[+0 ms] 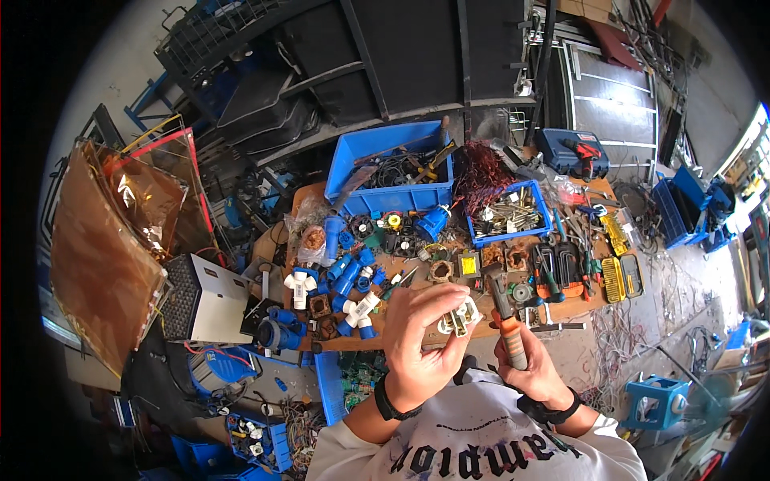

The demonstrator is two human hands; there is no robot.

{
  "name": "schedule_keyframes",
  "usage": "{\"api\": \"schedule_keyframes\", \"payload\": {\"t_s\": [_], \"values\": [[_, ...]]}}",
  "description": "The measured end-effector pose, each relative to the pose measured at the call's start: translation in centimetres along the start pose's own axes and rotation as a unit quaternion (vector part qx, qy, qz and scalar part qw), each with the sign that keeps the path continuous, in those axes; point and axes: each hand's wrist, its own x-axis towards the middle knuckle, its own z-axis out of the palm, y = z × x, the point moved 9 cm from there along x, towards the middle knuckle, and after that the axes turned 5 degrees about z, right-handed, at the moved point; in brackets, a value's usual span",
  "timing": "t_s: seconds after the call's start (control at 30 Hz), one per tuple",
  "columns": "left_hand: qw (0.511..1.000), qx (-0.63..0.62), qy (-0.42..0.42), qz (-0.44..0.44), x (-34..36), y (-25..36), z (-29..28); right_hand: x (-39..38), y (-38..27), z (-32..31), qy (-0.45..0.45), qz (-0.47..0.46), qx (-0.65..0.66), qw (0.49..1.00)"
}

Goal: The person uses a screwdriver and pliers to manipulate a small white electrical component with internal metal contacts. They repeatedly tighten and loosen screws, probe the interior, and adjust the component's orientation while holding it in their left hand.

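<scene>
We see a brown workbench (417,268) crowded from edge to edge. At its back stand two blue bins — a large one (391,164) of cables and tools, and a smaller one (508,210) of metal pieces, with a tangle of copper wire (479,172) between them. A blue tool case (571,152) sits at the far right corner. Blue plugs (350,268) and white connectors (300,287) cluster on the left side; small transformers (469,264) lie near the middle. On the right we find pliers (553,264) and yellow bit cases (622,276) side by side. Below the bench — on the floor (609,337) — wires (618,321) spread, near a blue crate (654,401).
</scene>
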Motion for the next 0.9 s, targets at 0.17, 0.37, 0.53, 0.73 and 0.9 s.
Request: {"api": "schedule_keyframes", "payload": {"t_s": [0.17, 0.37, 0.53, 0.73, 0.9], "values": [[1.0, 0.011, -0.005, 0.019, 0.0, 0.4, 0.0, -0.1, -0.1, -0.1, -0.008, -0.002, -0.007, 1.0], [1.0, 0.006, -0.008, 0.015, 0.3, 0.5, 0.3, -0.1, 0.0, -0.3, -0.005, -0.005, 0.01, 1.0], [0.999, -0.036, 0.005, -0.021, 0.0, -0.3, 0.4, -0.3, 0.0, -0.4, -0.009, 0.009, 0.019, 1.0], [0.921, -0.278, 0.029, -0.27, -1.6, -4.8, 1.7, -0.2, 0.1, -0.8, -0.004, -0.001, 0.002, 1.0], [0.72, -0.549, 0.057, -0.42, -3.5, -7.6, 4.7, 0.0, -1.3, -0.7, 0.003, -0.021, -0.021, 1.0]]}}
